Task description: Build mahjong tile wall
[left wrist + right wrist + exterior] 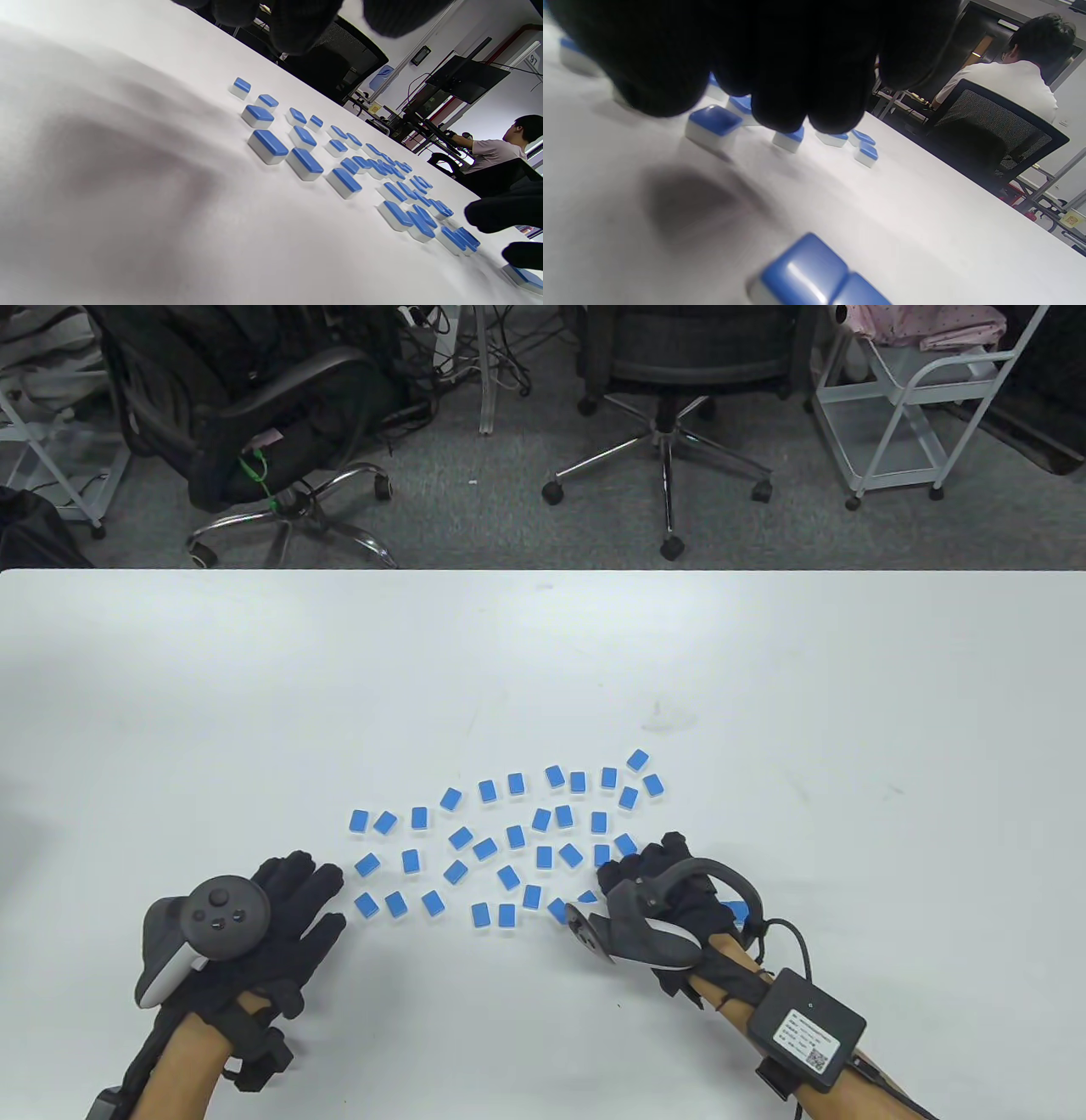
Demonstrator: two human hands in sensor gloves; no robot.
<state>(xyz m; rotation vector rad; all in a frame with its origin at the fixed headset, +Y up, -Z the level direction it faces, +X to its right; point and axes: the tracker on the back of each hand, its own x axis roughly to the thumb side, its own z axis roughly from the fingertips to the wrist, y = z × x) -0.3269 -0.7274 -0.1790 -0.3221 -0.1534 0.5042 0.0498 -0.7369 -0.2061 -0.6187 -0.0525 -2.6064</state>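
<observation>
Mahjong tiles (pixel 515 836): many small blue-backed, white-bodied blocks, all lying flat blue side up, scattered loose and unaligned across near-centre of white table (pixel 764 687); none stacked.

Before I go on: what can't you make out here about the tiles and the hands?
- Tile faces: all mahjong tiles lie blue backs up.
- Right hand: table view, tracker hides its fingers; wrist view, glove blocks.
- Tiles under that hand: count hidden.
- Left hand: wrist view shows fingertips only.
</observation>
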